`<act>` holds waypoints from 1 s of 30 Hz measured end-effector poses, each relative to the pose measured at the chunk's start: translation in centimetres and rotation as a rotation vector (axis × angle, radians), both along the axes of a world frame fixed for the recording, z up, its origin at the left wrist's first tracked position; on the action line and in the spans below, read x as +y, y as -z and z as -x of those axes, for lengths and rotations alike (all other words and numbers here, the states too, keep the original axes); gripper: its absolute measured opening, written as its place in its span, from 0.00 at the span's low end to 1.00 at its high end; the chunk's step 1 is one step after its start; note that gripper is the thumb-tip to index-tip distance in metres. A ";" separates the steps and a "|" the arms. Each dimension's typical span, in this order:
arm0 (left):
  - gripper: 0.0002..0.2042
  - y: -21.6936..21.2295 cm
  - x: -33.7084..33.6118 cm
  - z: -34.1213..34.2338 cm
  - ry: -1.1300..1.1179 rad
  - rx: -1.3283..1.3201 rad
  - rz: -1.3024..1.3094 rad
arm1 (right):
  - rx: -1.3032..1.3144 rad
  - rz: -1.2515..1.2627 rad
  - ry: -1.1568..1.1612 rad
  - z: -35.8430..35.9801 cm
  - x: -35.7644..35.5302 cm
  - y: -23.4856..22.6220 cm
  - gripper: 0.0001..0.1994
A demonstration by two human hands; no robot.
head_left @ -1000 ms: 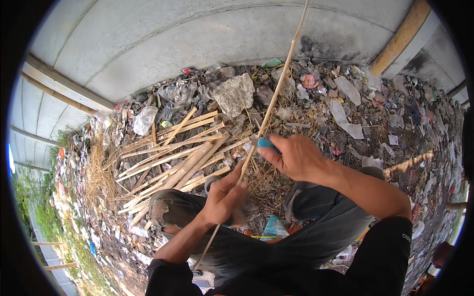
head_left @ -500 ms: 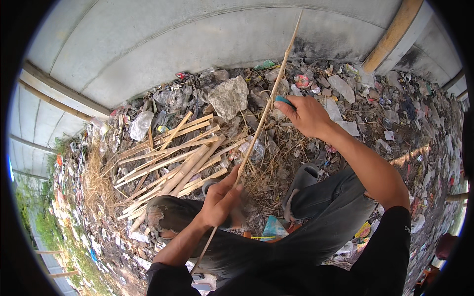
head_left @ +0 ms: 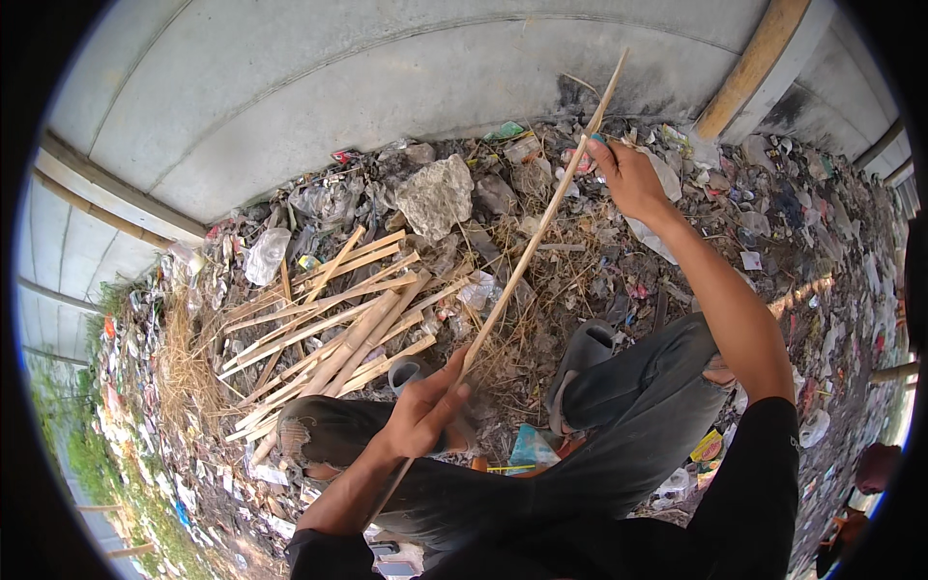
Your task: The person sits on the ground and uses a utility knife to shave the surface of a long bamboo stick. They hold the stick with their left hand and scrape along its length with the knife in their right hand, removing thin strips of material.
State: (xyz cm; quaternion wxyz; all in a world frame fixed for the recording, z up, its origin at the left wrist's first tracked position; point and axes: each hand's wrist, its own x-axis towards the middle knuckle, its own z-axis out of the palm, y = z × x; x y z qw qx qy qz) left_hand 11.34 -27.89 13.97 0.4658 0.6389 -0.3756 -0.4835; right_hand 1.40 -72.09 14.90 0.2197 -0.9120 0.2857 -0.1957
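A long, thin bamboo strip (head_left: 527, 249) slants from my lap up and away to the right, its far end near the wall. My left hand (head_left: 425, 408) is wrapped round its lower part above my knees. My right hand (head_left: 630, 182) is closed at the strip's upper part, round a small teal-handled tool (head_left: 596, 140); its working end is hidden. A thin shaving stands off the strip just beyond that hand. Left of the strip, a pile of split bamboo strips (head_left: 329, 324) lies on the ground.
Litter and dry debris cover the ground, with a large pale rock (head_left: 435, 196) beyond the pile. A grey concrete wall (head_left: 387, 87) with a bamboo post (head_left: 749, 77) closes off the far side. Dry straw (head_left: 184, 358) lies left. My bent knees frame a blue plastic scrap (head_left: 534, 447).
My right hand has slid up and away along the strip with the teal-handled tool, and a shaving now lifts near the far end. My left hand has stayed nearly in place.
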 end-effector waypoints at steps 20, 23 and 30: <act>0.29 1.2 -0.4 0.0 0.042 0.068 0.001 | -0.363 -0.643 0.064 1.1 1.0 -0.8 0.23; 0.30 0.7 -0.9 -0.1 0.104 0.055 -0.030 | -0.318 -0.821 0.016 1.2 0.2 0.3 0.22; 0.30 -0.5 -2.1 -0.8 0.048 0.284 -0.048 | -0.252 -0.914 -0.175 -0.1 5.8 -0.6 0.19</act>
